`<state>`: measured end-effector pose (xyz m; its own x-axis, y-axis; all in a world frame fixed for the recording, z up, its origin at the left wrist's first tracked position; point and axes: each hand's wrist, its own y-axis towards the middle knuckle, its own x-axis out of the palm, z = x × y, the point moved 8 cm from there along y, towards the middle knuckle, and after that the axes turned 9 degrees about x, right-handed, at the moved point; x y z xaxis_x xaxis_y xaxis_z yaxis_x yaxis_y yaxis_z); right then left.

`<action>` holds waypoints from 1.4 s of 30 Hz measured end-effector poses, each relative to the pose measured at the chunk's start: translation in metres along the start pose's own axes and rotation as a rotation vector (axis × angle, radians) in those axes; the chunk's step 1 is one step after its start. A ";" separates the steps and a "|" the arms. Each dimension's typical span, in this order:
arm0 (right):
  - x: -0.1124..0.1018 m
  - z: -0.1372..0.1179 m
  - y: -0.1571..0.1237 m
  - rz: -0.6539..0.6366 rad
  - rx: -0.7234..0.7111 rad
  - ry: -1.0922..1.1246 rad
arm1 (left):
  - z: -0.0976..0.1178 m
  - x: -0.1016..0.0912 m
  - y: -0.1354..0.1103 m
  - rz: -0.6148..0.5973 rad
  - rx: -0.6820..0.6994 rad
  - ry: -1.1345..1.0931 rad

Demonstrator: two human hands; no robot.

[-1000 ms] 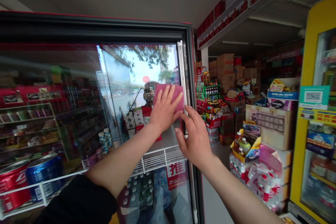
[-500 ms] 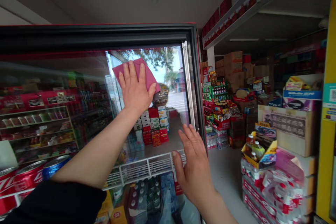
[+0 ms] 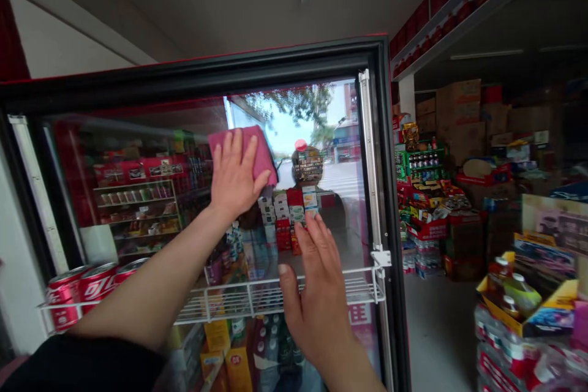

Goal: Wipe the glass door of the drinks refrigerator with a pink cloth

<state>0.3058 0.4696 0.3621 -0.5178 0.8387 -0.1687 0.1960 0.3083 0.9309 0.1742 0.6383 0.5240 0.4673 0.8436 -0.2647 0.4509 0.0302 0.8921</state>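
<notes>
A pink cloth (image 3: pixel 265 150) lies flat against the inner side of a glass cooler door (image 3: pixel 340 104). My left hand (image 3: pixel 236 174) presses the cloth onto the glass, palm flat and fingers spread over it. Lower and to the right, my right hand (image 3: pixel 316 285) has its fingers stretched out and the thumb apart, with nothing in it. It is in front of the glass, by the white wire door shelf (image 3: pixel 257 297); whether it touches either cannot be told. My left forearm crosses above that shelf.
Red drink cans (image 3: pixel 64 294) stand on the shelf's left end. A white metal bracket (image 3: pixel 381 257) juts from the right door frame. Beyond the door, stacked bottle packs (image 3: pixel 496 343) and an open box of bottles (image 3: pixel 528 300) stand on the floor. Shop shelves show through the glass.
My left hand and the cloth have slid left and slightly down across the glass. My right hand has moved left, away from the door's right frame. The view has turned left.
</notes>
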 end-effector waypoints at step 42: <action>0.143 -0.099 -0.030 -0.068 -0.004 0.083 | -0.230 -0.065 -0.100 0.169 -0.382 0.017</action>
<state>0.1435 0.5365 0.3421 -0.5972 0.7757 -0.2039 0.1552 0.3612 0.9195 -0.0763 0.7037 0.5361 0.4966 0.8623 -0.0995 0.0527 0.0845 0.9950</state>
